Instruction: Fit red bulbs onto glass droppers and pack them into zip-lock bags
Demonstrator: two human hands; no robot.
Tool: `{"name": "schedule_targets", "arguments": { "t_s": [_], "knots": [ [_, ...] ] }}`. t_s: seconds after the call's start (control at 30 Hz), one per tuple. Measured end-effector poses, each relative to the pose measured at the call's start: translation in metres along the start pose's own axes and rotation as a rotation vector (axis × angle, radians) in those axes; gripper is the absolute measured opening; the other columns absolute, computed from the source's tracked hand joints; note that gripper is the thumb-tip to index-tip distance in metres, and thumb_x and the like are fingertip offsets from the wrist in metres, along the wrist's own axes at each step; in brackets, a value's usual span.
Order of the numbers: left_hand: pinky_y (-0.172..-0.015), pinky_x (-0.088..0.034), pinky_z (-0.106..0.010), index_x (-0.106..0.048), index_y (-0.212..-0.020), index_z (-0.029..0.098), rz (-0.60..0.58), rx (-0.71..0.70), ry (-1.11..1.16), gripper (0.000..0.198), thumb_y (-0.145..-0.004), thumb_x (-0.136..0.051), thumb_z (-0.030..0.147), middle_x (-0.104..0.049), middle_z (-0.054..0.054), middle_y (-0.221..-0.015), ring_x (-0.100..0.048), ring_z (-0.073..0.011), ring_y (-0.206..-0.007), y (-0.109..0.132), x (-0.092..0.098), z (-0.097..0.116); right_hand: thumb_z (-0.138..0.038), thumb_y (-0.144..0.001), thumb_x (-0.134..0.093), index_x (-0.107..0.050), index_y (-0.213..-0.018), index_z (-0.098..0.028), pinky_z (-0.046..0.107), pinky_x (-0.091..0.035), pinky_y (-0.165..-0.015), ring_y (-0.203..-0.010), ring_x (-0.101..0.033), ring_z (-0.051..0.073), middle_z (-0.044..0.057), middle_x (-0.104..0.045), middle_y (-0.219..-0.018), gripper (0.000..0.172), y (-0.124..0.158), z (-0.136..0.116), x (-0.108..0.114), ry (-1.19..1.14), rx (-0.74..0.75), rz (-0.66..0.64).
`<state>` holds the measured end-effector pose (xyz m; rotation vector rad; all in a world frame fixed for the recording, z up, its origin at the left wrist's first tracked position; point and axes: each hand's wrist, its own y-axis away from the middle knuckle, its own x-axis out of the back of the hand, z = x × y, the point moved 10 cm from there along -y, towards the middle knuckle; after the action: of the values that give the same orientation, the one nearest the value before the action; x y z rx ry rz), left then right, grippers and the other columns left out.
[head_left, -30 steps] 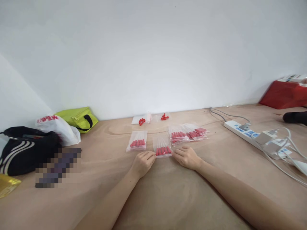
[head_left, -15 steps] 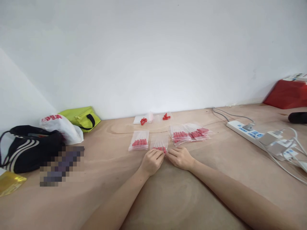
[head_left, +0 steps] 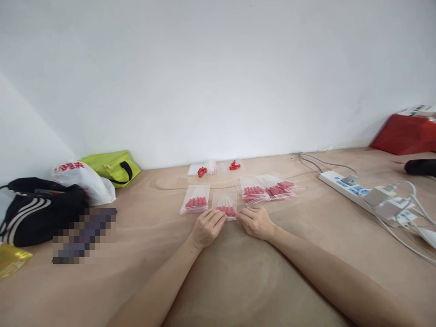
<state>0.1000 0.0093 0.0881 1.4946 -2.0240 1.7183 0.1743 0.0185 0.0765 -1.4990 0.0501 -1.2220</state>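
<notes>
A small clear zip bag [head_left: 225,199] with several red plug-shaped pieces [head_left: 226,210] in a row lies flat before me. My left hand [head_left: 208,227] is closed, its fingertips pinching the bag's near left edge. At the near right corner, my right hand [head_left: 256,222] is closed too, fingers bunched against the bag's edge. The thumbs are mostly hidden. Just left lies a stack of similar filled bags [head_left: 195,192]. Behind my right hand, more filled bags [head_left: 254,183] overlap in a fanned pile.
Toward the wall, loose bright red pieces [head_left: 202,171] lie on bags, with more red pieces [head_left: 235,165] beside them. A power strip [head_left: 344,187] with chargers and cables stands right. Left are a black bag [head_left: 44,213], a white plastic bag [head_left: 90,184] and a yellow-green bag [head_left: 109,165].
My left hand has slid slightly left along the bag's near edge, uncovering more red pieces and the edge strip. My right hand stays at the right corner. The whole view has shifted a little.
</notes>
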Motion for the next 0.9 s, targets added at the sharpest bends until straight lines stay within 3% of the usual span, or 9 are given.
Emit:
{"name": "schedule_targets", "arguments": {
  "t_s": [0.27,0.63,0.9],
  "knots": [
    [-0.074,-0.048,-0.032,-0.056,-0.071,0.015,0.005,0.053,-0.119,0.02,-0.083,-0.043,0.007,-0.062,-0.003,-0.067,-0.058,-0.0137,-0.066,0.002,-0.002,-0.012,-0.012,-0.082,-0.04,-0.058,-0.076,-0.017,0.024,-0.024,-0.051,-0.053,-0.043,0.008,0.0,-0.056,-0.065,0.019,0.001,0.004,-0.003,-0.01,-0.02,-0.004],
    [-0.069,-0.043,-0.03,-0.053,-0.066,0.016,-0.051,0.085,-0.175,0.021,-0.085,-0.047,0.017,-0.058,-0.002,-0.064,-0.055,-0.0146,-0.065,0.007,-0.001,-0.023,-0.011,-0.081,-0.04,-0.058,-0.074,-0.016,0.024,-0.028,-0.053,-0.055,-0.046,0.009,0.001,-0.058,-0.067,0.02,0.007,0.018,0.003,0.0,-0.062,-0.005],
    [-0.064,-0.039,-0.029,-0.049,-0.058,0.017,-0.118,0.118,-0.187,0.032,-0.088,-0.043,0.029,-0.053,0.0,-0.057,-0.05,-0.0142,-0.058,0.011,-0.008,-0.028,-0.015,-0.084,-0.041,-0.059,-0.074,-0.017,0.024,-0.027,-0.053,-0.055,-0.047,0.009,0.001,-0.06,-0.067,0.021,0.008,0.025,0.0,0.013,-0.096,-0.027]
  ]
}}
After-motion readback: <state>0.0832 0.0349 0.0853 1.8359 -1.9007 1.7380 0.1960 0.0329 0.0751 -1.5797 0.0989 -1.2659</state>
